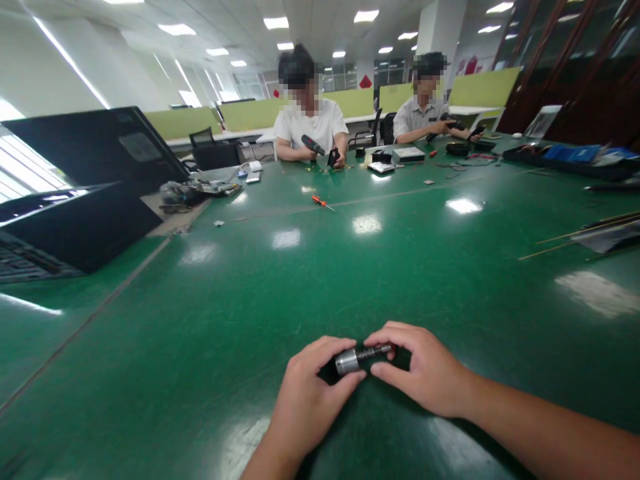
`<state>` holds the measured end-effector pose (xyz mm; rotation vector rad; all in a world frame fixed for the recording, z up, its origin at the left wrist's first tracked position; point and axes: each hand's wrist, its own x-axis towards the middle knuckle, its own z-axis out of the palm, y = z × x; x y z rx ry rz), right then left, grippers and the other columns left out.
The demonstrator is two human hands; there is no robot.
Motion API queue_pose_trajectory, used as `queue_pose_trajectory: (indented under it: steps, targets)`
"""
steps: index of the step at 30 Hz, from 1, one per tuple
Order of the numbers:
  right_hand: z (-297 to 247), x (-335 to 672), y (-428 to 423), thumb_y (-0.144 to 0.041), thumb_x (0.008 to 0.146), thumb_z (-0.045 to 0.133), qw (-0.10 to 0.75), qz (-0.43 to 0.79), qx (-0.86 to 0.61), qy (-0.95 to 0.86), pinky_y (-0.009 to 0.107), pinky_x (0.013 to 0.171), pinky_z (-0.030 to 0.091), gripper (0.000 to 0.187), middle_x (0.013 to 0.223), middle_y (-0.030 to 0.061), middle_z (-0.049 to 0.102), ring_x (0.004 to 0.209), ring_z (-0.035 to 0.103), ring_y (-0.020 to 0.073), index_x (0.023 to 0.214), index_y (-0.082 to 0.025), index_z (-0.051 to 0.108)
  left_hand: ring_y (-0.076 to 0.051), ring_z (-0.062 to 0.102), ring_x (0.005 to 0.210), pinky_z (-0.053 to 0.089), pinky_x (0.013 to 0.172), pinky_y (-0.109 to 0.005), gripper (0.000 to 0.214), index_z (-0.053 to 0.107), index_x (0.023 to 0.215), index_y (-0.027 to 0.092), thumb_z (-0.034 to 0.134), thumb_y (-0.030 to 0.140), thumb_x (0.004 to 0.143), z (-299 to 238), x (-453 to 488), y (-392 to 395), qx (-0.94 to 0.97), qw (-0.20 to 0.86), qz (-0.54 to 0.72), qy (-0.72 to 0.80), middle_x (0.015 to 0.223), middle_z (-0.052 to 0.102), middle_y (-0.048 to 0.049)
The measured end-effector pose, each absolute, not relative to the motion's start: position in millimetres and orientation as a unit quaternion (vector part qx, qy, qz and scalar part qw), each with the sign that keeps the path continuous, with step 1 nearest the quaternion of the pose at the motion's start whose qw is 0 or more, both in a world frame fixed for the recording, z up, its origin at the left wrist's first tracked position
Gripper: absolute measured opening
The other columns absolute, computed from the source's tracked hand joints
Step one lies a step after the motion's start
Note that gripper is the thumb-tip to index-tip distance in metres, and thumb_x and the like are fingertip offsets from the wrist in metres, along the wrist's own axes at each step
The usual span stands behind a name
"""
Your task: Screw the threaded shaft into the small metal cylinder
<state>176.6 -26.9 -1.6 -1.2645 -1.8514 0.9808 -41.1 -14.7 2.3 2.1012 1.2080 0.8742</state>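
Observation:
A small metal part (pixel 347 362), a silver cylinder with a coil spring around a thin dark shaft, lies level between my hands just over the green tabletop. My left hand (pixel 314 383) curls around the cylinder end, its index finger and thumb at the top and bottom of it. From the other side, my right hand (pixel 420 367) has bent fingers around the shaft end, with the index finger near the spring and the thumb below. The far fingers of both hands are partly hidden.
Green table (pixel 240 287) all around. An orange screwdriver (pixel 320 201) lies farther off. At left stands a large black open case (pixel 100 220); at right are thin rods (pixel 565 239) and a black tray (pixel 565 163). Two people sit opposite, one holding a power drill (pixel 313 145).

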Motion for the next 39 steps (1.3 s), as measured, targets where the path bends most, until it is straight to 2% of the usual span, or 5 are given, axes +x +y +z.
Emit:
queue_pose_trajectory:
  steps: [6, 13, 39]
  targets:
    - [-0.7, 177.6, -25.6, -0.021, 0.083, 0.070, 0.344, 0.374, -0.463, -0.727, 0.029, 0.076, 0.045, 0.013, 0.088, 0.0022, 0.070, 0.082, 0.063, 0.0169, 0.095, -0.022, 0.076, -0.021, 0.070, 0.088, 0.053, 0.081, -0.032, 0.030, 0.072, 0.106, 0.029, 0.080, 0.021, 0.078, 1.8, -41.0, -16.5, 0.802, 0.262, 0.304, 0.443, 0.097, 0.075, -0.0008]
    - [-0.3, 176.5, -24.9, -0.021, 0.083, 0.070, 0.346, 0.370, -0.469, -0.723, 0.028, 0.073, 0.045, 0.008, 0.085, 0.0014, 0.069, 0.080, 0.063, 0.0162, 0.089, -0.021, 0.074, -0.021, 0.070, 0.090, 0.054, 0.082, -0.033, 0.032, 0.071, 0.106, 0.029, 0.079, 0.018, 0.077, 1.3, -41.3, -16.2, 0.799, 0.260, 0.307, 0.447, 0.099, 0.075, -0.0011]
    - [-0.3, 176.4, -25.3, -0.019, 0.081, 0.070, 0.346, 0.373, -0.479, -0.715, 0.028, 0.072, 0.044, 0.005, 0.081, 0.0003, 0.066, 0.077, 0.062, 0.0157, 0.086, -0.020, 0.073, -0.020, 0.069, 0.087, 0.053, 0.081, -0.032, 0.032, 0.072, 0.102, 0.030, 0.078, 0.014, 0.074, 3.6, -39.9, -17.0, 0.785, 0.278, 0.315, 0.455, 0.096, 0.074, 0.0012]
